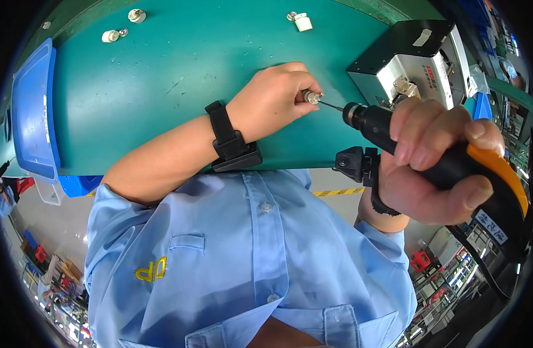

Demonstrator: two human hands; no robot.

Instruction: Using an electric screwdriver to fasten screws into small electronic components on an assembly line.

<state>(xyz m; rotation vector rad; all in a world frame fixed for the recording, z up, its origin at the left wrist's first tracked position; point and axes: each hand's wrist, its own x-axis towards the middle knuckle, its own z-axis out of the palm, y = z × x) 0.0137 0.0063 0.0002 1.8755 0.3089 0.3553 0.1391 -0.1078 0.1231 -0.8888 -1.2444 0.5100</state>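
My left hand is closed in a pinch around a small metal-ended fitting, its outer end pointing right. My right hand grips a black and orange electric screwdriver. The thin bit reaches left to the fitting's end and seems to touch it. Most of the fitting is hidden by my left fingers. Just beyond the right hand stands a black and silver machine, with a small metal piece at its front.
White round fittings with small metal parts lie along the far side of the green mat; two others are at far left. A blue tray stands at the left edge. The screwdriver's black cord hangs at lower right.
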